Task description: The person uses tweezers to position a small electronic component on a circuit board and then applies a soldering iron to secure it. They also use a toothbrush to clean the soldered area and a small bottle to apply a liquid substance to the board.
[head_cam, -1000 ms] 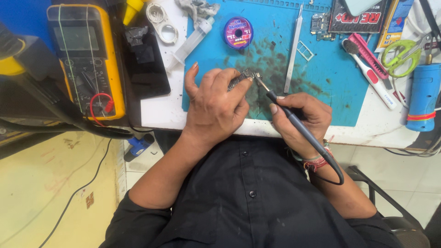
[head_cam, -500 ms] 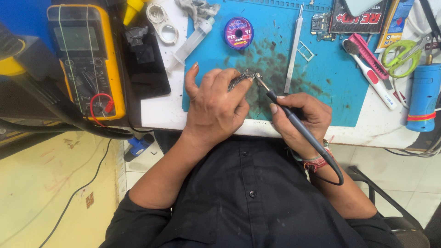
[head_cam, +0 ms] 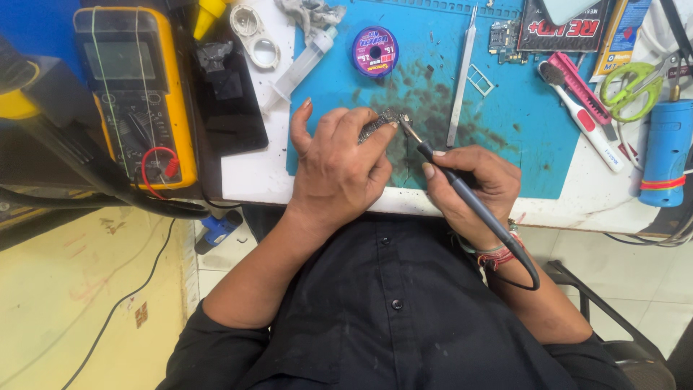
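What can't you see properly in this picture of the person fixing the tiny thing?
Head view, the only one:
- Small circuit board: mostly hidden under the left hand and its fingers.
- Soldering iron tip: too small to tell whether it touches the board; the right hand covers part of the handle.
- Blue tool: cut off by the right edge.
- Multimeter screen: too blurred to read.

A yellow handheld multimeter (head_cam: 137, 94) lies at the desk's far left, its grey rectangular screen (head_cam: 119, 60) blank. Well right of the multimeter, at the far edge, sit a black-and-red flat packet (head_cam: 567, 29) and a yellow-orange packet (head_cam: 626, 29).
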